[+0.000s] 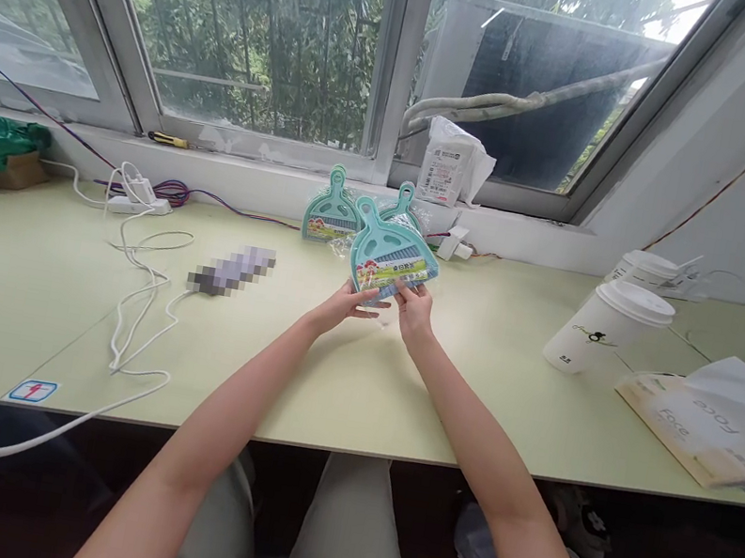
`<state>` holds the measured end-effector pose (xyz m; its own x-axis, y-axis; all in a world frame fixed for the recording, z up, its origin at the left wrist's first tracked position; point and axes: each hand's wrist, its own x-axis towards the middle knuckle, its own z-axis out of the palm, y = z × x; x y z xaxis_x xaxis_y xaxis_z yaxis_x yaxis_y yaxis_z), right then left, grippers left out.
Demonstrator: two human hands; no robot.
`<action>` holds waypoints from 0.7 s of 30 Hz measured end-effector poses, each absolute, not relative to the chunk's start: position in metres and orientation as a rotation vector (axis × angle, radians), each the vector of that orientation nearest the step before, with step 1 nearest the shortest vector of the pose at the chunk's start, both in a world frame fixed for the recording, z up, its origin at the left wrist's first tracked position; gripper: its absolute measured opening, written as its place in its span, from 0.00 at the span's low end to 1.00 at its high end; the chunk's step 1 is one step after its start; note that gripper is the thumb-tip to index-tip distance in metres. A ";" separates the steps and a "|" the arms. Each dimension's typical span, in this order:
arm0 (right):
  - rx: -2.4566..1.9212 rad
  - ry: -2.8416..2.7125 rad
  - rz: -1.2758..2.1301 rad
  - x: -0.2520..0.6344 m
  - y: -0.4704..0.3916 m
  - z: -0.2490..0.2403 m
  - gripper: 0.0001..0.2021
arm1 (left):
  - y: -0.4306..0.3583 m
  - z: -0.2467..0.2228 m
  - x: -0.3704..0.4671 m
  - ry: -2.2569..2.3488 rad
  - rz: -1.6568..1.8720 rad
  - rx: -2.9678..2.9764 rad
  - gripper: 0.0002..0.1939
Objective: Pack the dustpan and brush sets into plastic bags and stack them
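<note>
A teal mini dustpan set [388, 248] in clear wrap, with a printed label, is held tilted above the table. My left hand [343, 307] grips its lower left edge, some fingers stretched beneath it. At the lower right edge, my right hand [414, 315] pinches it with the thumb on the front. Behind it, a similar teal dustpan set [333, 204] leans upright against the sill wall. Another teal dustpan set [406, 197] stands beside that one, mostly hidden by the one in my hands.
White cables [139, 307] and a blurred-out device [232, 272] lie to the left, near a power strip [138, 204]. White cups [611, 328] and a paper bag [697, 429] are on the right. A wrapped box [444, 169] and yellow cutter [168, 139] rest on the sill.
</note>
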<state>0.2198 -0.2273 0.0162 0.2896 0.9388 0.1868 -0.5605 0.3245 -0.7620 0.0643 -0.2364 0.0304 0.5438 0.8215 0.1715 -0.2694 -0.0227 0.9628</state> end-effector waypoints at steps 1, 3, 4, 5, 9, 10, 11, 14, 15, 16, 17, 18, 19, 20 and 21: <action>-0.636 -0.705 1.094 0.221 -0.227 0.017 0.19 | -0.237 0.031 0.065 0.531 0.923 1.317 0.33; -0.625 -0.712 1.088 0.223 -0.226 0.017 0.20 | -0.235 0.031 0.067 0.550 0.971 1.296 0.30; -0.623 -0.717 1.090 0.223 -0.226 0.017 0.21 | -0.233 0.031 0.068 0.568 1.020 1.282 0.29; -0.623 -0.720 1.094 0.222 -0.226 0.017 0.21 | -0.231 0.031 0.068 0.583 1.073 1.271 0.28; -0.618 -0.721 1.127 0.220 -0.226 0.015 0.19 | -0.227 0.030 0.066 0.604 1.190 1.253 0.28; -0.622 -0.723 1.134 0.220 -0.225 0.015 0.19 | -0.227 0.030 0.065 0.609 1.195 1.246 0.29; -0.627 -0.726 1.142 0.222 -0.224 0.015 0.19 | -0.228 0.031 0.065 0.616 1.195 1.238 0.29; -0.649 -0.769 1.195 0.230 -0.220 0.016 0.17 | -0.230 0.032 0.066 0.638 1.201 1.229 0.30; -0.656 -0.787 1.215 0.233 -0.218 0.017 0.17 | -0.230 0.032 0.066 0.649 1.204 1.233 0.30; -0.663 -0.801 1.232 0.236 -0.217 0.017 0.16 | -0.229 0.032 0.067 0.661 1.206 1.237 0.31; -0.669 -0.811 1.243 0.238 -0.216 0.018 0.15 | -0.229 0.031 0.067 0.673 1.206 1.240 0.31; -0.675 -0.816 1.248 0.239 -0.216 0.018 0.15 | -0.228 0.030 0.067 0.683 1.205 1.242 0.31; -0.682 -0.815 1.249 0.240 -0.216 0.019 0.15 | -0.227 0.029 0.067 0.690 1.204 1.241 0.31; -0.691 -0.812 1.248 0.241 -0.216 0.019 0.15 | -0.226 0.028 0.067 0.695 1.203 1.241 0.32; -0.702 -0.810 1.248 0.241 -0.216 0.019 0.15 | -0.225 0.026 0.067 0.699 1.203 1.242 0.32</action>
